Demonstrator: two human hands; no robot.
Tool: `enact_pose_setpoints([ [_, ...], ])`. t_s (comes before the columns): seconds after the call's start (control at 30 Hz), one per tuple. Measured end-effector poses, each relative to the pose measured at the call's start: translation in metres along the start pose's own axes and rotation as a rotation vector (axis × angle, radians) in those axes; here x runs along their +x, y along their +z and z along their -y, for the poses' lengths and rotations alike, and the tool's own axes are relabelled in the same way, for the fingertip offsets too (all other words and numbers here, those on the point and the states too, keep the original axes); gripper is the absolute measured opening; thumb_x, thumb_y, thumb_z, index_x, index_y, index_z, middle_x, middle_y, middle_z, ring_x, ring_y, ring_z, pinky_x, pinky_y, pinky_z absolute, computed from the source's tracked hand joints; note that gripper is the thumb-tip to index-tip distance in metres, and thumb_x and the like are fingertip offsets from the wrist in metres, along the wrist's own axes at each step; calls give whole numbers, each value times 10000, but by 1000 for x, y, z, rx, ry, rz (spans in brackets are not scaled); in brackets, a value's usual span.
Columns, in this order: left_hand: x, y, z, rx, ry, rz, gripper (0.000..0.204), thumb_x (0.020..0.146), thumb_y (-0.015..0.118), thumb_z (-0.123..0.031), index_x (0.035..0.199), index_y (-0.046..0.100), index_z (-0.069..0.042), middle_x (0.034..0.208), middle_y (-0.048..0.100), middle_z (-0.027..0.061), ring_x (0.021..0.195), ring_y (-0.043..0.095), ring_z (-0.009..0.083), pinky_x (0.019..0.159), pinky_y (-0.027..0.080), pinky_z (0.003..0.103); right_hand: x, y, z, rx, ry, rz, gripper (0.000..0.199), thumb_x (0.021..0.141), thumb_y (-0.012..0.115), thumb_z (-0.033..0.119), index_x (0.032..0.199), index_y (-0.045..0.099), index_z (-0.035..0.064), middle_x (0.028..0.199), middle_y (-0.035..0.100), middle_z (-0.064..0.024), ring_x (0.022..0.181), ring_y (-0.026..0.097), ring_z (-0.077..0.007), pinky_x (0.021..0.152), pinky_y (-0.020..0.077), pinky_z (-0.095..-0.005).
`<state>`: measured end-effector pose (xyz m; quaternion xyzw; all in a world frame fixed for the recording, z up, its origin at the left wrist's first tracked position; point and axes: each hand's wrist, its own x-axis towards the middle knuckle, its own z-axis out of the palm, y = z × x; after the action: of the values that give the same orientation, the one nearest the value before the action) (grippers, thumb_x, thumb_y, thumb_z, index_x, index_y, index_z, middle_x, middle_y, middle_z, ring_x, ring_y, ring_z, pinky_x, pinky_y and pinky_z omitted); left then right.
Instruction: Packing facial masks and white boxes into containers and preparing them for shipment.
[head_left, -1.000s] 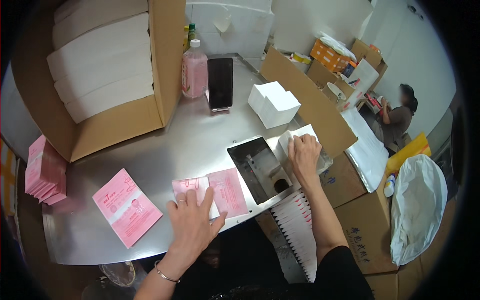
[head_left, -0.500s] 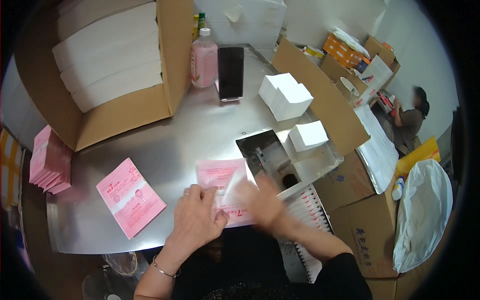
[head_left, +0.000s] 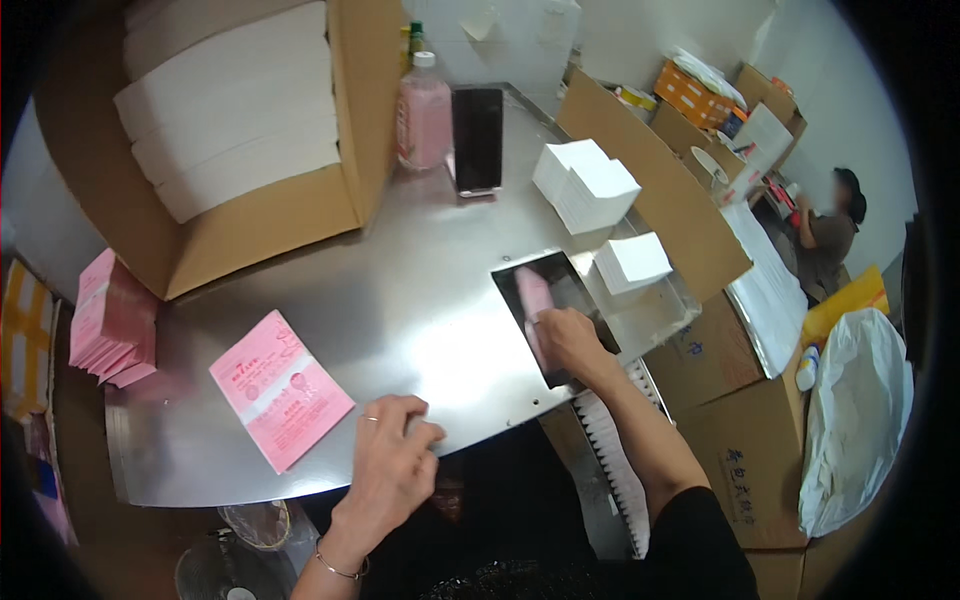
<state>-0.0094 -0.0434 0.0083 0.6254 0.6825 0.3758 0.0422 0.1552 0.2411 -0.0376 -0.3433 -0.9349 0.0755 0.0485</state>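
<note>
- Far left: a pile of pink packets (head_left: 110,320) stood at the side of the metal table (head_left: 400,300).
- Behind it, an open cardboard box (head_left: 265,250) lay on its side, filled with white paper layers (head_left: 240,110).
- Left of centre: a flat pink bundle (head_left: 283,390), crossed by a pale band, lay slantwise on the tabletop.
- Front edge: the left hand (head_left: 395,450) was just right of this bundle, its fingers loosely bent, with nothing visible in its grasp; contact with the metal could not be told.
- Rear: a bottle of pink liquid (head_left: 425,115) stood beside a dark phone (head_left: 478,140) propped upright.
- Right of centre: a pink packet (head_left: 535,290) was at the dark opening (head_left: 572,283) in the tabletop, gripped by the right hand (head_left: 575,345); its depth there could not be told.
- Beyond the opening: a larger white stack (head_left: 588,190) and a smaller white stack (head_left: 635,262) stood near a slanting cardboard panel (head_left: 650,190).
- Below the table edge: a row of white pieces (head_left: 618,480) ran beside the right forearm.
- Far right: another person (head_left: 828,235) sat in the background, behind a white plastic bag (head_left: 855,430).
</note>
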Motion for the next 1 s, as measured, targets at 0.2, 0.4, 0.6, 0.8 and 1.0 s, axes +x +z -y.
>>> enact_pose_setpoints([
  [0.2, -16, -55, 37, 627, -435, -418, 196, 746, 617, 13, 928, 580, -48, 1000, 585, 174, 1050, 534, 379, 1007, 356, 509, -19, -68, -7, -232, -41, -812, 130, 897, 626, 120, 974, 651, 18, 788, 612, -134, 787, 616, -325, 707, 450, -477],
  [0.4, -22, -72, 63, 594, -359, -97, 138, 838, 586, -28, 972, 589, -59, 940, 572, 144, 984, 532, 330, 968, 356, 519, -7, -53, -57, -294, 203, -626, 158, 904, 605, 142, 967, 665, 10, 907, 584, -160, 952, 560, -322, 800, 433, -470],
  [0.6, 31, -4, 5, 193, -28, 75, 257, 776, 608, -19, 1030, 568, -32, 935, 540, 169, 896, 536, 338, 773, 416, 440, -8, -55, -59, -109, 118, -787, 274, 848, 588, 35, 1096, 701, 19, 1006, 643, -181, 971, 591, -371, 875, 467, -470],
  [0.8, 43, 34, -2, 65, 58, -68, 594, 704, 746, -176, 1234, 569, 27, 1244, 563, 217, 1202, 534, 381, 910, 424, 424, -60, -8, 56, -191, -683, -457, 363, 831, 593, 64, 1188, 617, 4, 1165, 626, -203, 1090, 623, -379, 988, 457, -607],
  [1.0, 44, 39, -5, 290, -25, -13, 758, 671, 788, -354, 1319, 537, -50, 1503, 352, 291, 1398, 333, 481, 1065, 289, 585, -31, -9, 105, 17, -461, -217, 337, 764, 659, 138, 1056, 653, -30, 1032, 636, -201, 964, 637, -321, 1082, 344, -653],
])
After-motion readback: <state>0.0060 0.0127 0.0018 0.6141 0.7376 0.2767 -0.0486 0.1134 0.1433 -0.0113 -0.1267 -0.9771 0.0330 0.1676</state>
